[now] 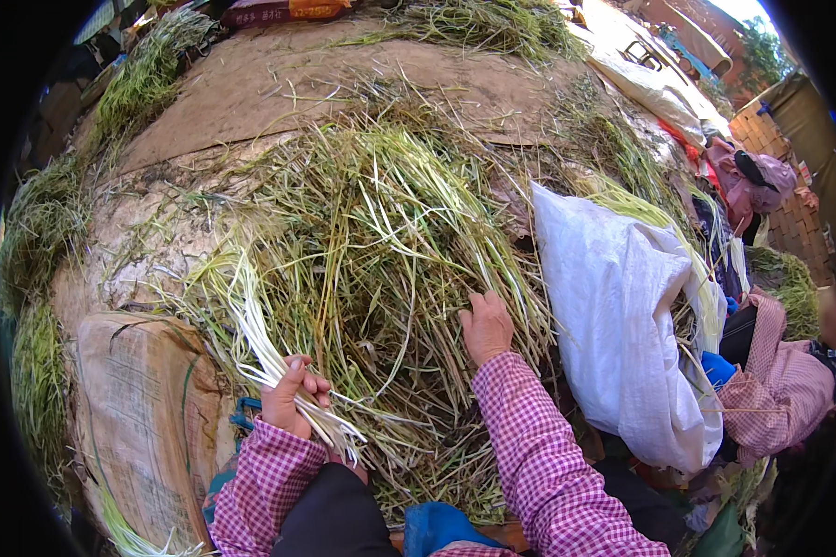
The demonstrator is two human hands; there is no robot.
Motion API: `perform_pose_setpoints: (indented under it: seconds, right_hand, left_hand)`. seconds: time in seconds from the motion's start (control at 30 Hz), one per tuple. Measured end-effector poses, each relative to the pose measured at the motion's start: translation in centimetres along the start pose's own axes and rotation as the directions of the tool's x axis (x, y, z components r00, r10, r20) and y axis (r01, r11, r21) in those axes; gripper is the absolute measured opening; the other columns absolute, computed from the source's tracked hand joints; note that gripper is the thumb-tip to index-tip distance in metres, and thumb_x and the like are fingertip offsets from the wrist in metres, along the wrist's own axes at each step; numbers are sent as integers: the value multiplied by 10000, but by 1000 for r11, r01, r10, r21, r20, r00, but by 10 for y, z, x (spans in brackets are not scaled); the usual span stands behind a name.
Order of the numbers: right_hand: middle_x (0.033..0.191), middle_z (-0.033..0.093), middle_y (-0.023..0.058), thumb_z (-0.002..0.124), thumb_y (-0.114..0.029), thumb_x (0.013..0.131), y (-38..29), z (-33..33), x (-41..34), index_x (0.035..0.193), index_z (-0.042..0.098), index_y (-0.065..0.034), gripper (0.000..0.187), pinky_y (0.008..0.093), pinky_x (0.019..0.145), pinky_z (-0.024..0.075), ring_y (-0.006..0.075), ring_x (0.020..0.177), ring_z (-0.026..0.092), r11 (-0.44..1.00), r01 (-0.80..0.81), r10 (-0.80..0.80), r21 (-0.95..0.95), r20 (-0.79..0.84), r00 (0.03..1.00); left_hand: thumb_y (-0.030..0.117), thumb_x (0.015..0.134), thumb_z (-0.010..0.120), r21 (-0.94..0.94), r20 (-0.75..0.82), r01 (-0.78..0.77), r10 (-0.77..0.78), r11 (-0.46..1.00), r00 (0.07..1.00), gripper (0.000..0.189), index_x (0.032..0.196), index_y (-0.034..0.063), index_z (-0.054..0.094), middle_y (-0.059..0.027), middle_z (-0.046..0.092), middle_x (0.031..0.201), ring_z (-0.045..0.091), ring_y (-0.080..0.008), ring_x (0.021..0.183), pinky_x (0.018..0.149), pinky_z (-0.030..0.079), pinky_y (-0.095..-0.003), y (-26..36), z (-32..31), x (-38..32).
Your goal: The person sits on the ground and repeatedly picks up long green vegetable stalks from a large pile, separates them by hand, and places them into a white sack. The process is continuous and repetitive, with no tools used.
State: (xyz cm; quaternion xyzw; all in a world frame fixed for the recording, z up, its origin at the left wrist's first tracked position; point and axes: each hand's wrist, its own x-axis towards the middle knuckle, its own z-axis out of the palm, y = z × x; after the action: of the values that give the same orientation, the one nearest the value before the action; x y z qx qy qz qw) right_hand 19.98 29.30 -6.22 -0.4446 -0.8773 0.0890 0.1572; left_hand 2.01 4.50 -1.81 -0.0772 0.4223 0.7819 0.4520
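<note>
My left hand (292,397) grips a bundle of long plant stalks (261,331), white at the lower part and pale yellow-green toward the leafy end. The bundle slants up and to the left, and its cut or root ends stick out below my fingers. Over on the right, my right hand (488,326) rests at the side of a large heap of loose green and straw-coloured stalks (369,278). Its fingers are bent in against the stalks; whether they pinch any is hidden.
A white woven sack (599,299) lies right of the heap, a worn tan woven sack (139,390) to the left. More green stalks (139,76) pile along the left and far edges of the brown board (251,83). People in checked sleeves (773,411) sit at the right.
</note>
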Motion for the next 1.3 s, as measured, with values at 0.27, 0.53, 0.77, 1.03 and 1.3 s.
perform_pose_setpoints:
  seconds: [0.27, 0.53, 0.77, 1.03, 1.3]
  right_hand:
    - [762, 578, 160, 519, -76, 823, 10, -37, 24, 870, 537, 25, 113, 355, 616, 449, 251, 669, 573, 805, -271, 329, 528, -17, 944]
    - [491, 425, -13, 522, -154, 872, -13, -110, -15, 898, 559, -50, 114, 207, 335, 319, 54, 364, 360, 140, -375, 230, 916, 339, 912]
    - [429, 369, -14, 433, -247, 924, -60, -178, -27, 1002, 536, -8, 272, 196, 271, 224, 43, 308, 239, -104, 172, 222, 980, -145, 964]
    - [647, 598, 25, 513, -147, 882, -90, -70, -68, 952, 616, -21, 178, 176, 466, 421, 64, 519, 527, 111, -536, 60, 837, 533, 844]
    - [783, 599, 20, 575, -38, 813, -123, -30, -114, 950, 607, 29, 155, 202, 628, 447, 57, 705, 546, 403, -351, -283, 845, 481, 830]
  left_hand:
    - [128, 844, 575, -12, -32, -12, 12, 1000, 999, 177, 933, -5, 499, -66, 521, 561, 600, -231, 586, 430, 475, -324, 4, -1, -1]
    - [115, 845, 563, -23, -39, 12, -13, 1000, 999, 165, 937, -7, 503, -67, 512, 561, 593, -229, 579, 436, 472, -330, 3, 0, -4]
    - [114, 848, 557, -19, -13, 47, -48, 999, 999, 162, 944, -3, 499, -74, 517, 574, 597, -233, 574, 427, 471, -315, 5, 3, -7]
    - [-3, 784, 588, 133, 88, 37, -49, 990, 995, 168, 933, -42, 521, -145, 590, 724, 636, -263, 665, 381, 487, -289, 1, 12, -12]
    - [-87, 714, 619, 213, 85, 43, -62, 976, 994, 278, 980, -64, 540, -166, 612, 869, 625, -228, 646, 404, 525, -279, 2, 9, -13]
